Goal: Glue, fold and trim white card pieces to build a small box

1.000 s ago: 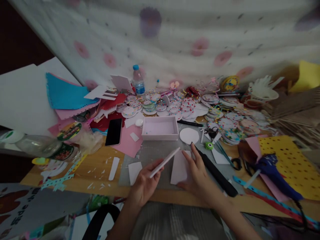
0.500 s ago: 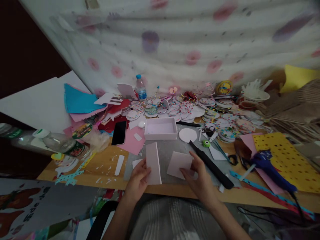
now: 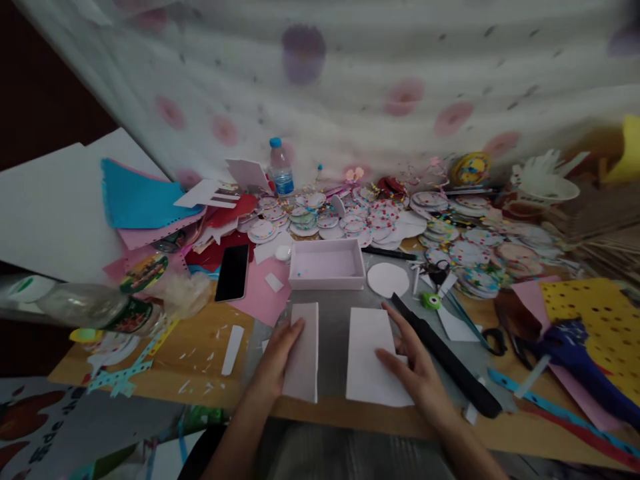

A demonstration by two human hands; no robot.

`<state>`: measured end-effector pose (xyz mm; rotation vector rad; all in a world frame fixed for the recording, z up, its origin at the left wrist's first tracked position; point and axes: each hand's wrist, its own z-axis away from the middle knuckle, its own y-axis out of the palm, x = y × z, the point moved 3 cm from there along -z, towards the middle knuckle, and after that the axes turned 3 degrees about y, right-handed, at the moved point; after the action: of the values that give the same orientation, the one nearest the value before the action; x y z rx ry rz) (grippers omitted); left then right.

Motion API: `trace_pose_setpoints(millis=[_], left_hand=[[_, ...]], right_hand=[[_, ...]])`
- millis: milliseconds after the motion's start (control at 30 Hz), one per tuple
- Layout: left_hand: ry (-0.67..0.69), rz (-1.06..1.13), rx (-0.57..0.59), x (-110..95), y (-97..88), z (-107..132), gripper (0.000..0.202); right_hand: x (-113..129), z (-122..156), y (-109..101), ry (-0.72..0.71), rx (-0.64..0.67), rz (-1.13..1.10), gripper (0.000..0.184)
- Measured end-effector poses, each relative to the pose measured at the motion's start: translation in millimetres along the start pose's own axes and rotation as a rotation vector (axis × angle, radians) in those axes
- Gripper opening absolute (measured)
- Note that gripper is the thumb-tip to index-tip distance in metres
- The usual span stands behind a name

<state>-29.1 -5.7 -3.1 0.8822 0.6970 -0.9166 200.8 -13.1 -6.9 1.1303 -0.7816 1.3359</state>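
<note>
Head view: the open white box point(image 3: 327, 280) contains a small blue speck; the bowl point(image 3: 540, 192) at rear right contains white pieces. The left hand point(image 3: 275, 357) is closed on the left edge of the narrow white panel point(image 3: 304, 357), thumb on its face. The right hand point(image 3: 415, 373), thumb and forefinger spread, grips the wider white panel point(image 3: 365, 357) at its right side. Both panels lie between the hands, apart, nearer than the box.

A white curtain point(image 3: 225, 60) with pink and purple flowers is hanging in soft folds behind the wooden table point(image 3: 333, 415). A dark surface point(image 3: 45, 73) is filling the upper left corner. Dim, even light is falling over everything.
</note>
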Motion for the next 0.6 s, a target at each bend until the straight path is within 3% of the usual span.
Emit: trace_pose_setpoints(millis=[200,400,600], left_hand=[[0.115,-0.302,0.105,-8,18.9,-21,0.042],[0.121,-0.376,0.164,-1,19.3,-30,0.038],[0.105,-0.406,0.186,-2,20.8,-31,0.039]], right_hand=[[1,-17,2,0.110,0.050,-0.094,0.075],[2,-24,8,0.209,0.004,-0.087,0.073],[1,-26,9,0.211,0.038,-0.096,0.070]])
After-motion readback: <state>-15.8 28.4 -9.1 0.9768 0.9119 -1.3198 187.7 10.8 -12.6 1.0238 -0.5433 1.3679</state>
